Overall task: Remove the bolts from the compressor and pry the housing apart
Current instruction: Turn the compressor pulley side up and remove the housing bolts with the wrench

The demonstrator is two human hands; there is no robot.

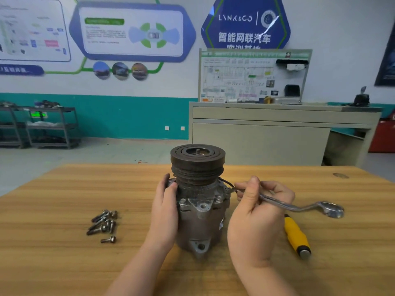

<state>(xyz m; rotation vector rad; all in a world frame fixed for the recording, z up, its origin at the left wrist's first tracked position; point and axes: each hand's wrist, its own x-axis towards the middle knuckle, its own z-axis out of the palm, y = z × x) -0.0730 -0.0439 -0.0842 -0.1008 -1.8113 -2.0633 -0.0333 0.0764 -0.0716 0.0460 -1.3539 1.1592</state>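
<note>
Grey cast-metal compressor [201, 210] with a dark grooved pulley on top stands upright near the middle of the light wooden table [53, 263]. The left hand [165, 212] grips its left side, fingers curled around the housing just below the pulley. The right hand [256, 216] holds a chrome offset ring wrench [299, 207], fingers wrapped around the shaft, thumb on top; the near end of the wrench sits at the compressor's upper right flange, the far ring end lies clear to the right. A heap of dark removed bolts [103, 223] lies on the table left of the compressor. A yellow-handled tool [296, 235] rests on the table under the wrench, beside the right hand.
</note>
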